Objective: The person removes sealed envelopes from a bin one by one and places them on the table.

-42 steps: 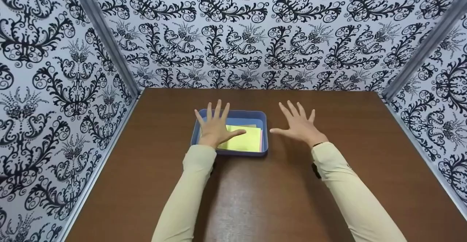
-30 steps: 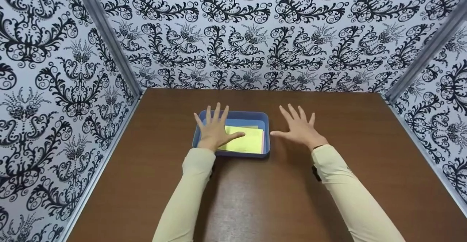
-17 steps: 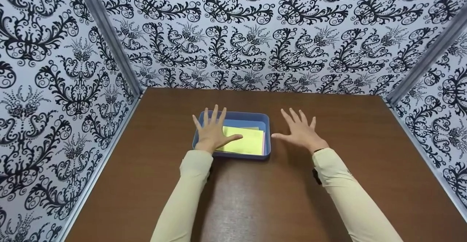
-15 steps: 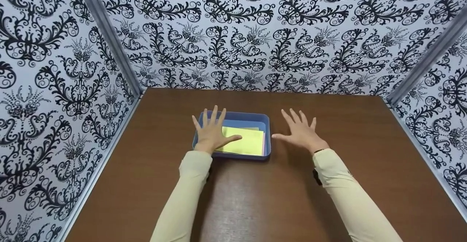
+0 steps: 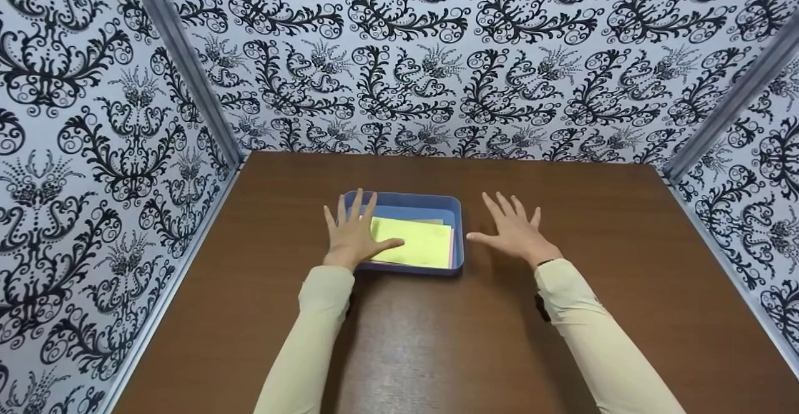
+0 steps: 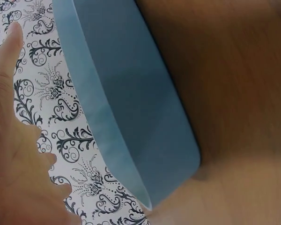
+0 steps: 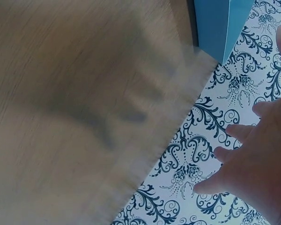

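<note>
A shallow blue tray (image 5: 424, 200) stands on the brown table, holding a yellow sheet of paper (image 5: 418, 243) with pink and tan edges of other sheets showing beneath it. My left hand (image 5: 352, 237), fingers spread, hovers over the tray's left end and hides that part from the head camera. To the right of the tray, my right hand (image 5: 513, 233) hangs above the table with its fingers spread wide. Neither hand holds anything. In the left wrist view the tray's side wall (image 6: 136, 103) fills the middle; the right wrist view catches only one tray corner (image 7: 213, 28).
The brown tabletop (image 5: 424, 351) spreads around the tray. White walls with a black scroll pattern (image 5: 406, 58) enclose it at the back and both sides, with grey metal posts (image 5: 181, 58) in the corners.
My left hand has drifted left and slightly nearer to me over the tray, uncovering more of the yellow paper. The right hand has lowered a little in view. Tray and papers look unmoved.
</note>
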`<state>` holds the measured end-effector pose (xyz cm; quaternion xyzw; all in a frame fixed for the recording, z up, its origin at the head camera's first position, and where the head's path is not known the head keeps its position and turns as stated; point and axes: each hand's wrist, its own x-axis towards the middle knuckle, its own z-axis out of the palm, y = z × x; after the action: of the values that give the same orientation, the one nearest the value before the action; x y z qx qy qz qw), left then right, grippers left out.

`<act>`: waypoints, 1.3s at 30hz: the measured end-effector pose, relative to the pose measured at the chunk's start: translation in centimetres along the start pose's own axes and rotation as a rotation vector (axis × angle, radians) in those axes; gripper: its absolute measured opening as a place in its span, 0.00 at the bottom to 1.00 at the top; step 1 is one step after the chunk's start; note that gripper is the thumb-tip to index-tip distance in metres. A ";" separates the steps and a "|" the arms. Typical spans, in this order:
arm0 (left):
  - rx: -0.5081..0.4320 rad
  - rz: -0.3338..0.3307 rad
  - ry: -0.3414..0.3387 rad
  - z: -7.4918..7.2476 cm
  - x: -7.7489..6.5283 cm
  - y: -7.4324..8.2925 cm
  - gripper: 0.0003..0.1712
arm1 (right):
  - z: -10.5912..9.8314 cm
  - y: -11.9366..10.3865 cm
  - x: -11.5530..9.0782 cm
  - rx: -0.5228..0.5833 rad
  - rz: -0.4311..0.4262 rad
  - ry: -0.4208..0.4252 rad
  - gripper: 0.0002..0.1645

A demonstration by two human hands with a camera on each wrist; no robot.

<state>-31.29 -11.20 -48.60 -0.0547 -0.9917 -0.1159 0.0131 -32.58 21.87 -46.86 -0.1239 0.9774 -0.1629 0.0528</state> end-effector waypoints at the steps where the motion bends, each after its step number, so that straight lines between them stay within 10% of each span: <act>1: -0.004 0.002 0.004 0.0 0.0 -0.1 0.68 | 0.0 0.0 0.0 -0.001 0.000 0.000 0.65; 39: -0.186 -0.085 -0.088 0.3 -2.1 -4.7 0.77 | 1.4 1.0 -0.5 0.023 0.016 -0.012 0.63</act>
<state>-29.73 -15.85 -50.04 -0.0189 -0.9777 -0.2053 -0.0407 -32.17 22.47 -48.46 -0.1167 0.9761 -0.1727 0.0614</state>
